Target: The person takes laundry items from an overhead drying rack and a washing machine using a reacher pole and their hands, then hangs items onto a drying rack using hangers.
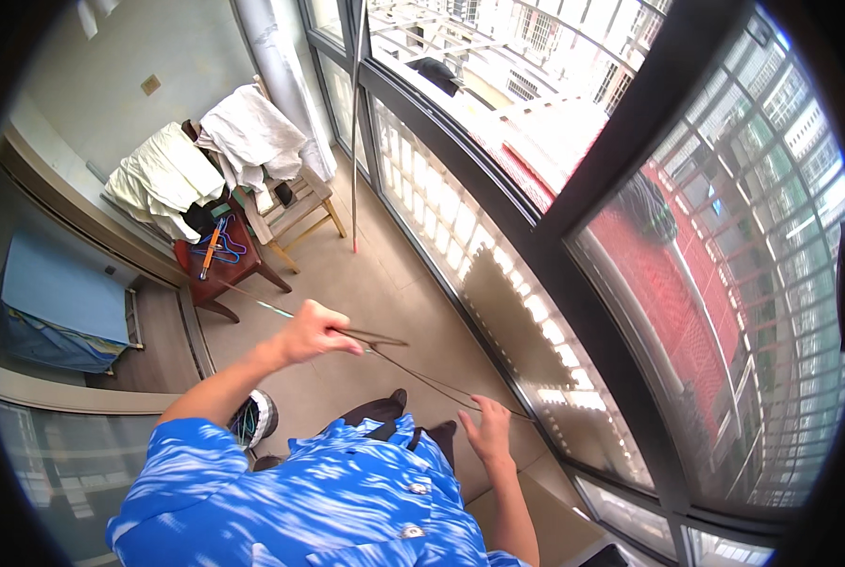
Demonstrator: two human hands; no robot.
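My left hand (pixel 317 333), fingers curled, holds a bunch of thin brown cord or wire (pixel 422 375) in front of my body. A loop of it sticks out to the right of the fist, and a thin line, pale green in part, runs off to the upper left toward the chair. The rest stretches down to my right hand (pixel 491 427), where it passes at the fingertips and goes on toward the window frame. Whether the right fingers pinch it or only touch it, I cannot tell.
A dark red chair (pixel 241 262) holds blue hangers (pixel 234 244) and an orange-handled object (pixel 212 248). White cloths (pixel 252 131) hang over chair backs beside a wooden chair (pixel 298 212). A thin pole (pixel 354 142) stands upright by the window frame (pixel 450 152). A round basket (pixel 263 418) sits beside me.
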